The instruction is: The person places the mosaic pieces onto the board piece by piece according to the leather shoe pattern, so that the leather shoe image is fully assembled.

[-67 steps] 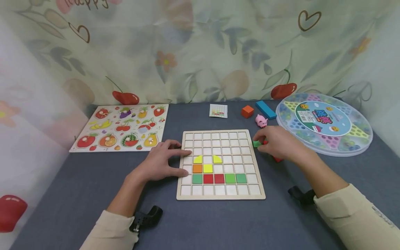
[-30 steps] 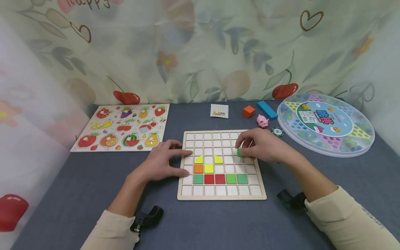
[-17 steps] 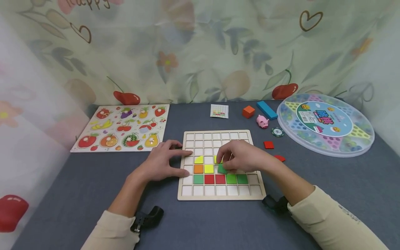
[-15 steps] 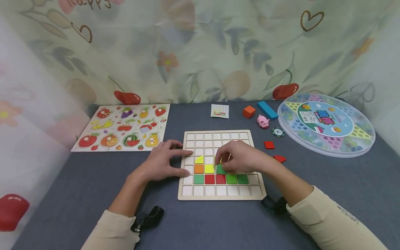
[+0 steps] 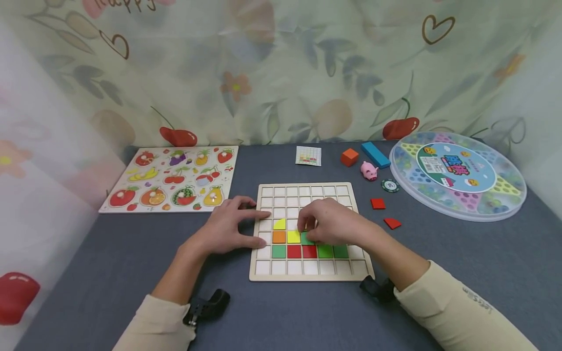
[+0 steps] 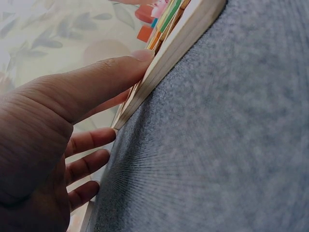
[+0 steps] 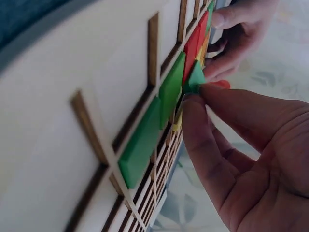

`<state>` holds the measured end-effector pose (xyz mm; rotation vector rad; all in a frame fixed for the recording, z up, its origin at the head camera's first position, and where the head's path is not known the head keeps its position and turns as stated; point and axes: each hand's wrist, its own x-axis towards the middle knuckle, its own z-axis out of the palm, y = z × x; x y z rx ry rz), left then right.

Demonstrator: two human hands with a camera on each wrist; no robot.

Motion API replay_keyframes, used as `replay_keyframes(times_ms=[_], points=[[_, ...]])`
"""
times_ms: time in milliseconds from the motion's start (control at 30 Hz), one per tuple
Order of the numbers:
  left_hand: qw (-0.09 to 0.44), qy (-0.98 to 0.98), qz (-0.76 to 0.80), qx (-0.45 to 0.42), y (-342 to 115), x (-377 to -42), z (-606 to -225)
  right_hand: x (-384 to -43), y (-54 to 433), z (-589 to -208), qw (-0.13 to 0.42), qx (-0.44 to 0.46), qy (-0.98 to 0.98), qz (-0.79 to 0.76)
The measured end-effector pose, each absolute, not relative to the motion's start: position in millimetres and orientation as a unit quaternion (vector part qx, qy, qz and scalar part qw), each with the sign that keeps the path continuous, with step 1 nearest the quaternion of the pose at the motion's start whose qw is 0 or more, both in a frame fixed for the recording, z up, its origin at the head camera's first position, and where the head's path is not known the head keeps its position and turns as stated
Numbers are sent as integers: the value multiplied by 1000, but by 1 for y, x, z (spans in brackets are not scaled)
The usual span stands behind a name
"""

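My left hand (image 5: 229,224) rests at the left edge of the wooden grid board (image 5: 307,278), thumb and index finger extended onto it. Over the middle of the board, my right hand (image 5: 334,222) pinches a green tile (image 7: 194,81) between thumb and fingertips. That tile sits tilted at the cell right of a yellow square tile (image 5: 293,237); its full outline is hidden. An orange tile (image 5: 278,237) and a rounded yellow tile (image 5: 279,224) lie farther left. The row below bears green and red tiles (image 5: 294,251). My right hand covers another yellow tile, glimpsed in the right wrist view.
Right of the board lie a red square tile (image 5: 377,204) and a rounded red tile (image 5: 392,223). Beyond are a poker chip (image 5: 390,185), pink pig (image 5: 369,170), orange cube (image 5: 349,157), blue block (image 5: 375,154), round game box (image 5: 509,200), pattern card (image 5: 309,156) and fruit puzzle (image 5: 206,180).
My right hand has carried the green tile from right of the board leftward to the cell beside the yellow square, then lowered it slightly. My left hand has stayed in place.
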<state>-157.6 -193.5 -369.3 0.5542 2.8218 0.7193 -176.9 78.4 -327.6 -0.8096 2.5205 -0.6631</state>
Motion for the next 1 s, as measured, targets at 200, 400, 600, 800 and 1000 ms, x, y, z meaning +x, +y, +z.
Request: replay_keyframes(times_ms=[200, 400, 600, 800, 1000], points=[[89, 948, 244, 184, -195, -157, -369, -180, 78, -327, 218, -275, 899, -261], [87, 949, 243, 184, -195, -158, -369, -182, 79, -326, 240, -269, 891, -274], [89, 947, 246, 184, -194, -158, -370, -182, 77, -327, 225, -280, 903, -237], [87, 947, 246, 189, -193, -158, -369, -178, 76, -331, 183, -300, 914, -200], [85, 947, 246, 189, -194, -157, -369, -175, 80, -329, 173, -298, 915, -212]])
